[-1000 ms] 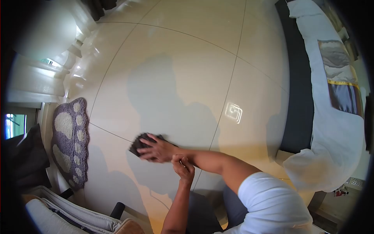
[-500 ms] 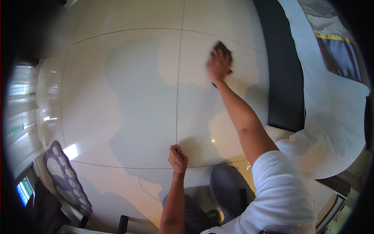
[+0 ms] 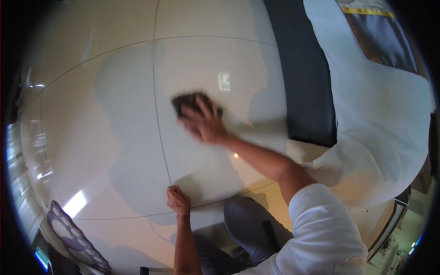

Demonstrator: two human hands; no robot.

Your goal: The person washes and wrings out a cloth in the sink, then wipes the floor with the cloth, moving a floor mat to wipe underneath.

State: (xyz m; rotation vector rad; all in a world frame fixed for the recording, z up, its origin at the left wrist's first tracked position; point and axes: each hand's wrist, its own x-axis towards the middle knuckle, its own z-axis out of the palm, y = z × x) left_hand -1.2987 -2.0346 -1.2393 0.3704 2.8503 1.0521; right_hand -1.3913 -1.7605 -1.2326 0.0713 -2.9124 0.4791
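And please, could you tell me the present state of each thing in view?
Dark cloth: partly covered, outline blurred
Right grip: open, fingers spread over the cloth
Left grip: closed in a loose fist
Tile floor: shiny, reflecting light
Paw-print mat: spread out
White sheet: draped, with folds

Dark cloth blurry, partly hidden

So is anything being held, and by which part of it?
A dark cloth, pressed at its top under the spread right hand. The left hand is closed; whether it holds anything cannot be told.
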